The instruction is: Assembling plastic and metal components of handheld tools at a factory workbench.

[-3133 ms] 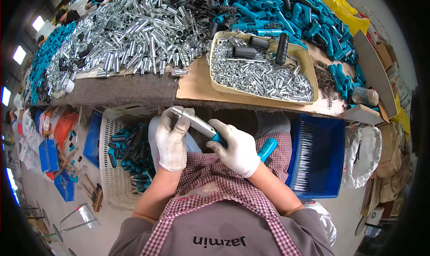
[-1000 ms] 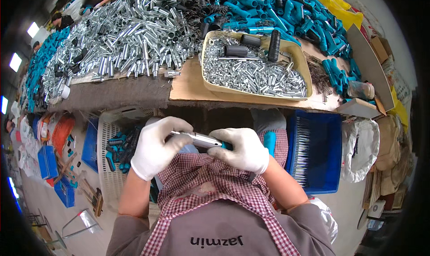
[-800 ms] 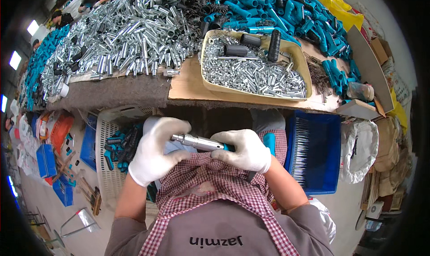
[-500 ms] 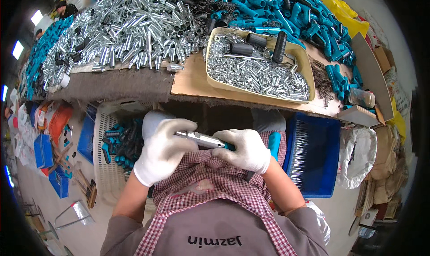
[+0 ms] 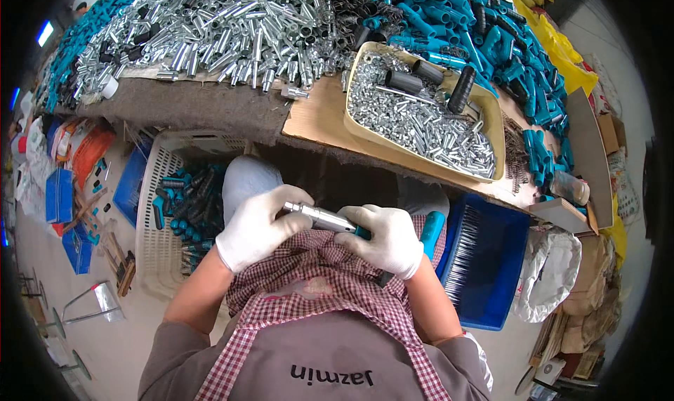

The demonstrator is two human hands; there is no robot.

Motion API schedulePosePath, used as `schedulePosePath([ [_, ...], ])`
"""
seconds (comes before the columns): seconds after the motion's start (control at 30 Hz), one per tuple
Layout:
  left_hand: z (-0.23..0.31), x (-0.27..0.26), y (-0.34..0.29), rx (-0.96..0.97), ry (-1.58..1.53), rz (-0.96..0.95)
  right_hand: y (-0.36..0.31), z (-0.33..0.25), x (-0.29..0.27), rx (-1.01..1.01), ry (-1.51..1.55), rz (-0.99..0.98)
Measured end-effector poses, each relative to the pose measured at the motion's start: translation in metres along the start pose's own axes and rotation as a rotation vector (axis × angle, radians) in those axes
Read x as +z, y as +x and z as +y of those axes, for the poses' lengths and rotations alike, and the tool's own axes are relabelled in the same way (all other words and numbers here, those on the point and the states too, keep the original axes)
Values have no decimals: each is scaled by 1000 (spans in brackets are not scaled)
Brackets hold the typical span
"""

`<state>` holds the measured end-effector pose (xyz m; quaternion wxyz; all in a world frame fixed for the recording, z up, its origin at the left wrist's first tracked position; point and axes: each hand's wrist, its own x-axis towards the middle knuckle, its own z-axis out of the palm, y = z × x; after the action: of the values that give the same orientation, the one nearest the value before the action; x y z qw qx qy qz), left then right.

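Looking down from the head view, both gloved hands meet over the lap, in front of the checked apron (image 5: 302, 260). The silver barrel (image 5: 328, 220) lies between them, slightly tilted, its narrow tip toward the left and its wider end toward the right. The left hand (image 5: 264, 229) grasps the tip end, its thumb below and its other fingers curled above. The right hand (image 5: 382, 239) is clenched around the teal sleeve (image 5: 362, 232) at the other end. A rounded teal piece (image 5: 433, 232) shows just beyond the right hand; whether it joins the sleeve is hidden.

Ahead, the worktop (image 5: 309, 116) carries a heap of silver parts (image 5: 210, 32) on the left and a heap of teal handles (image 5: 456, 32) on the right. Near the front edge sits a cream tray (image 5: 496, 133) full of small metal pieces, with two black tubes and a black ribbed grip (image 5: 461, 90) lying over them.

Below the worktop, a white crate (image 5: 149, 243) of teal and black parts stands on the left; on the right, a blue bin (image 5: 491, 278) holds thin metal rods (image 5: 463, 257).
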<state>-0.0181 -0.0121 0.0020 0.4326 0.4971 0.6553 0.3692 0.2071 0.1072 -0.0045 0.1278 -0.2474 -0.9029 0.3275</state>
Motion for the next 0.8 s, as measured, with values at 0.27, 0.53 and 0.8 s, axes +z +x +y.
schedulePosePath([
  [0.27, 12, 3, -2, 260, 127, 127, -1, 3, 1, -2, -83, -3],
  [0.53, 17, 10, -4, 457, 288, 167, -4, 3, -2, -43, -79, 38],
  [0.8, 12, 8, 1, 783, 400, 153, -7, 5, -6, -56, 80, 49],
])
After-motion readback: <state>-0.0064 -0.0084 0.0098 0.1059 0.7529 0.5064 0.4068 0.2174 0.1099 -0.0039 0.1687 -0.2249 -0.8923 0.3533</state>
